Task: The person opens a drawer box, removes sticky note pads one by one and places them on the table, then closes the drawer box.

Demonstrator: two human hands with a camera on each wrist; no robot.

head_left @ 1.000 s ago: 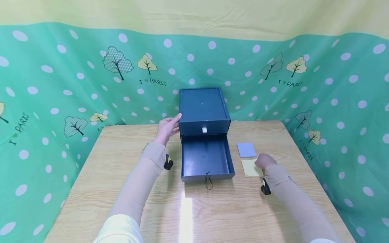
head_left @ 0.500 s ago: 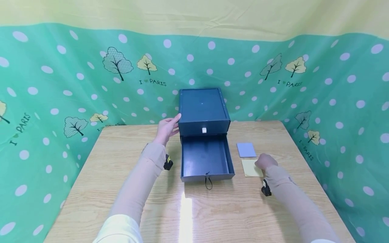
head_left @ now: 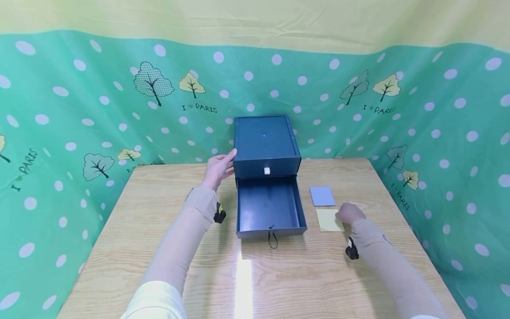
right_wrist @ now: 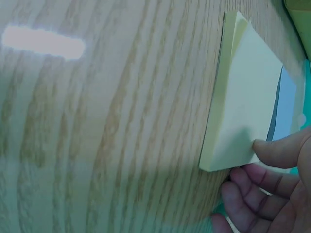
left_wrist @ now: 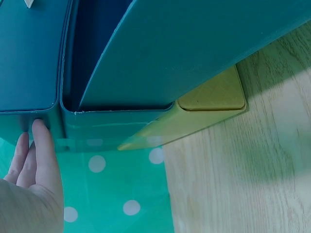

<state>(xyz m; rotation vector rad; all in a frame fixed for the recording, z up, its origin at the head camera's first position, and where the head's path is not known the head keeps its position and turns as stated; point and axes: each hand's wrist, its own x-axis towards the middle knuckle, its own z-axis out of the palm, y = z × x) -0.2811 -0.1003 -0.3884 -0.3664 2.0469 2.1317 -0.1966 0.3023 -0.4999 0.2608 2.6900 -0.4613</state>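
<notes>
In the head view my left hand (head_left: pixel 218 170) rests against the left side of a dark blue drawer cabinet (head_left: pixel 264 137). The left wrist view shows straight fingers (left_wrist: pixel 44 150) touching the cabinet wall. The lower drawer (head_left: pixel 268 204) is pulled out, with a black cord loop (head_left: pixel 272 240) at its front; the upper one is closed. My right hand (head_left: pixel 350 214) is at the right edge of a yellow sticky note pad (head_left: pixel 329 220). Its thumb (right_wrist: pixel 277 151) lies on the pad's top, while the curled fingers meet the edge. Several top sheets gape slightly at one corner.
A light purple sticky note pad (head_left: pixel 322 196) lies just behind the yellow one. The wooden table (head_left: pixel 299 279) reaches to a green dotted curtain (head_left: pixel 318 88) at the back and sides. The pulled-out drawer juts forward between my arms.
My right hand and wrist have shifted very slightly to the right along the yellow pad's edge. The left hand, cabinet and drawer stay as they were.
</notes>
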